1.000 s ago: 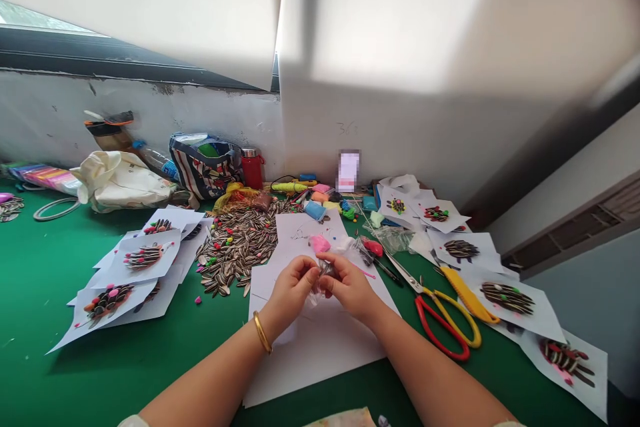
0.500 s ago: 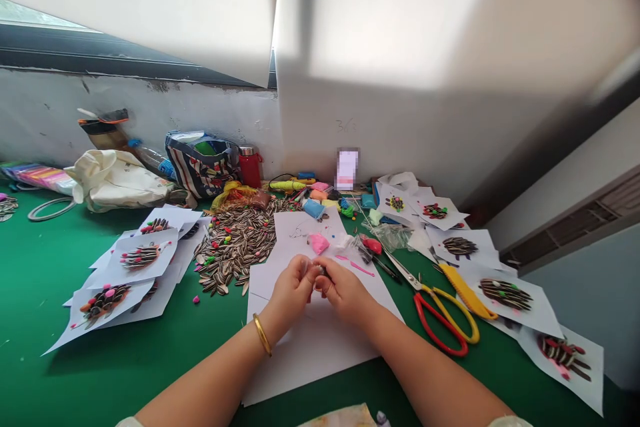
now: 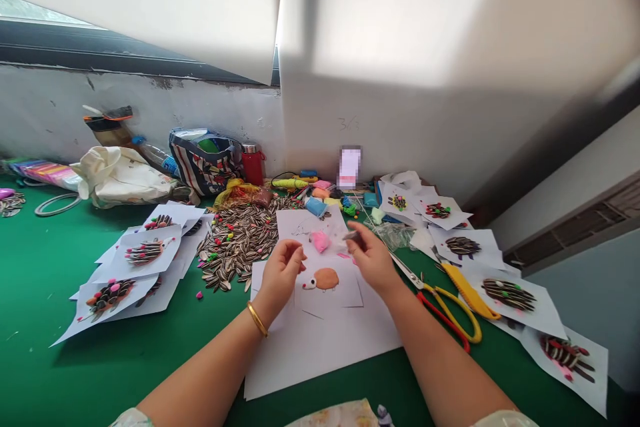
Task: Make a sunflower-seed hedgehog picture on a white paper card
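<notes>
My left hand (image 3: 285, 270) hovers over the left side of the white paper (image 3: 320, 347), its fingers curled and thumb near the index finger; whatever they may pinch is too small to make out. On the right, my right hand (image 3: 370, 257) is closed on a small grey lump (image 3: 351, 235), whose kind is unclear. Between the hands lies a hedgehog shape of flat orange clay (image 3: 327, 279), with a pale snout, a dark eye and a red nose, on a smaller sheet. Pink clay (image 3: 319, 241) in clear wrap sits just beyond it.
A pile of sunflower seeds (image 3: 237, 243) lies left of the paper. Scissors (image 3: 450, 313) and a yellow cutter (image 3: 470, 290) lie at right. Finished seed hedgehog cards (image 3: 150, 253) are stacked at left, with more cards (image 3: 510, 293) at right. Bags and a red bottle (image 3: 253, 165) line the wall.
My hands were together over the paper and have now moved apart, the right one up and to the right with the grey lump. The orange clay hedgehog has come into view between them.
</notes>
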Motion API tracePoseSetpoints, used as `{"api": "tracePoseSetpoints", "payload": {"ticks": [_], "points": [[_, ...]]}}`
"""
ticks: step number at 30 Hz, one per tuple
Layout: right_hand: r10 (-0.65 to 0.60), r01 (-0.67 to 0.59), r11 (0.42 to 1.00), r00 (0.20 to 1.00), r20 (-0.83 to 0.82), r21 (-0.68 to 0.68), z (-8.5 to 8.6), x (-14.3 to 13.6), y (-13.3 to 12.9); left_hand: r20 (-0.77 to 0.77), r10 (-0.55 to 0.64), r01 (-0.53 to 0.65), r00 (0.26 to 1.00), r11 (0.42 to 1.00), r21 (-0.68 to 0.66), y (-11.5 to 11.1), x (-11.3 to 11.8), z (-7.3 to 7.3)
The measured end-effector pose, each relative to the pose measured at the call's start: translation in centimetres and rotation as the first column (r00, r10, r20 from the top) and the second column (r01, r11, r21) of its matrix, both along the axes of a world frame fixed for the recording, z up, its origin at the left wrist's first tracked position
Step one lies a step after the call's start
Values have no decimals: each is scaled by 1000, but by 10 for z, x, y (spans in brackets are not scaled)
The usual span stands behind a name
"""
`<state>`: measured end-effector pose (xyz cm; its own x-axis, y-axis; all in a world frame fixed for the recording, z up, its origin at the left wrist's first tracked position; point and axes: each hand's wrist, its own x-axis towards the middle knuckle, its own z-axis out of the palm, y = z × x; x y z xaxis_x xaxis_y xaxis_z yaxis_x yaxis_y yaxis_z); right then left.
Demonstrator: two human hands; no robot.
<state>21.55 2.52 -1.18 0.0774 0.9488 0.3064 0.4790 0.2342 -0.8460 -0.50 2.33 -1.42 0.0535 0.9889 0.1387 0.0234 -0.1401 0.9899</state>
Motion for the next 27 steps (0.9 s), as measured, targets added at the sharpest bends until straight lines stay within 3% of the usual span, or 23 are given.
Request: {"api": "tracePoseSetpoints", "payload": {"ticks": [2, 5, 10, 13, 18, 23, 27], "points": [[-99, 105, 994, 981, 165, -29, 0, 17, 7, -30, 52, -51, 998, 998, 42, 7, -5, -3], [-155, 165, 986, 937, 314, -4, -4, 34, 11, -118, 62, -51, 991, 995, 88, 14, -9, -9], [-204, 166, 978, 900, 386, 129, -8, 34, 7, -337, 51, 6, 940, 986, 164, 15, -8, -19], [-103, 50, 990, 891, 442, 130, -6, 23, 0, -453, 19, 76, 891, 979, 189, 12, -8, -22], [238, -229, 970, 824, 514, -82, -10, 6, -10, -663, -74, 267, 745, 944, 195, 6, -9, -16], [281, -280, 956, 798, 532, -86, -23, 4, -8, -770, -172, 453, 615, 876, 165, 2, -11, -9], [277, -283, 956, 797, 537, -73, -29, 4, -6, -827, -227, 524, 515, 847, 93, 0, -12, -7]]}}
